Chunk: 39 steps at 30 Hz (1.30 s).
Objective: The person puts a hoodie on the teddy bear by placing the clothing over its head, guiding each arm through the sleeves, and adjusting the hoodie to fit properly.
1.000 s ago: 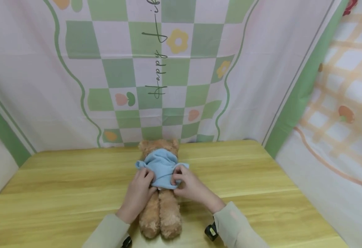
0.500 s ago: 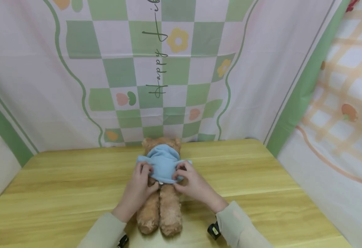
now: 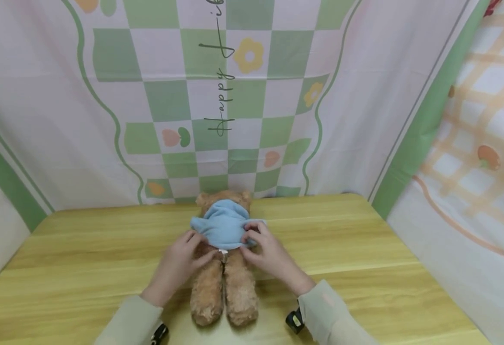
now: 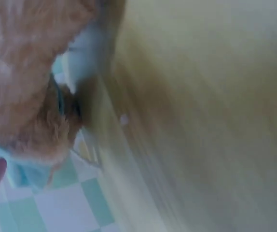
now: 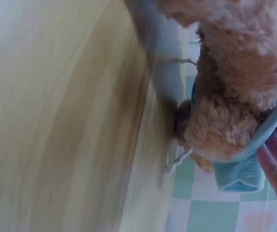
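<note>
Blue top (image 3: pixel 225 229) on bear (image 3: pixel 207 290) | laid flat, likely so you reach both sides | your right hand (image 3: pixel 271 254) pinches hem (image 5: pixel 261 134); your left hand (image 3: pixel 175 261) gapes wide

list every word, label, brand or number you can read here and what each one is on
"Happy Li": dark script running sideways up the checked cloth; the next letter is cut off by the picture's top edge
Small white tag by the hem of the blue top: too small to read
Black device by the right sleeve: any marking too small to read
</note>
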Each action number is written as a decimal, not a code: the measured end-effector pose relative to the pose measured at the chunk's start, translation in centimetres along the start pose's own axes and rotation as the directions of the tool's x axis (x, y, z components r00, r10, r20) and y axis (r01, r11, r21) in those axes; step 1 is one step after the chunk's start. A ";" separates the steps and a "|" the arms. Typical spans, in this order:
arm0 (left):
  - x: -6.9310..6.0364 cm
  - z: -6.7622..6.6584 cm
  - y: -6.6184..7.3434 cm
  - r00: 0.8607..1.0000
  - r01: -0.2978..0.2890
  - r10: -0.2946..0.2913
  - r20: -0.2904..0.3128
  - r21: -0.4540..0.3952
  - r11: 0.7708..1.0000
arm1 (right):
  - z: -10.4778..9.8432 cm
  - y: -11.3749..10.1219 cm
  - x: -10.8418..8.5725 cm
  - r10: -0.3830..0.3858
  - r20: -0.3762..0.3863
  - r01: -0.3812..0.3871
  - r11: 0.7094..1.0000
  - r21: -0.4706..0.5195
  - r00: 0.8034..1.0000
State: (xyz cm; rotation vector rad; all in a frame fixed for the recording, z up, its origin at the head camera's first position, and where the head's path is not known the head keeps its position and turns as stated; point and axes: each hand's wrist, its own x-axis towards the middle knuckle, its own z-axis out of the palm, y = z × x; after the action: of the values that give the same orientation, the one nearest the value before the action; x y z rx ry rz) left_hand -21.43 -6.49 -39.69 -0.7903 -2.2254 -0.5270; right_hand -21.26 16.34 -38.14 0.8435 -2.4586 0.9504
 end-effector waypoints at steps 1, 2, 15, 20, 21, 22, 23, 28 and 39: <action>0.0 0.2 0.2 1.000 0.023 -0.023 0.009 0.015 1.000 | 0.1 -0.1 0.1 0.002 -0.009 -0.002 1.000 0.007 1.000; 0.1 0.3 0.5 0.999 0.045 -0.046 0.017 0.036 0.998 | 0.2 -0.2 0.2 0.006 -0.016 -0.006 1.000 0.018 1.000; 0.9 0.7 1.6 0.999 -0.028 0.036 -0.020 0.301 0.953 | 0.3 -1.0 0.5 0.150 0.022 -0.151 0.974 0.171 0.989; 0.2 0.7 1.5 0.994 0.104 -0.110 0.028 0.155 0.982 | 0.4 -0.9 0.4 0.080 0.045 -0.086 0.982 0.166 0.996; 0.2 0.7 1.4 0.992 0.111 -0.118 0.037 0.139 0.984 | 0.5 -0.8 0.4 0.074 0.049 -0.081 0.981 0.174 0.996; 0.1 0.7 1.4 0.993 0.108 -0.114 0.041 0.133 0.985 | 0.5 -0.7 0.3 0.068 0.052 -0.076 0.980 0.185 0.996; 0.1 0.6 1.3 0.993 0.097 -0.104 0.046 0.127 0.987 | 0.5 -0.6 0.3 0.057 0.048 -0.065 0.979 0.192 0.997; 0.0 0.6 0.5 0.993 0.054 -0.063 0.100 0.092 0.994 | 0.4 -0.3 0.0 0.019 0.036 -0.026 0.977 0.213 0.999; -0.4 0.3 -0.3 0.992 0.036 -0.033 0.124 -0.026 0.999 | -0.1 0.0 0.1 0.089 0.107 -0.111 0.969 0.220 0.990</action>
State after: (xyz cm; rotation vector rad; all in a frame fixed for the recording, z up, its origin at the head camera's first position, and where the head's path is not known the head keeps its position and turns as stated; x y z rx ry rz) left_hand -21.56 -6.62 -40.21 -0.8198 -2.3537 -0.5398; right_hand -21.35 16.33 -38.00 0.8619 -2.5282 1.2734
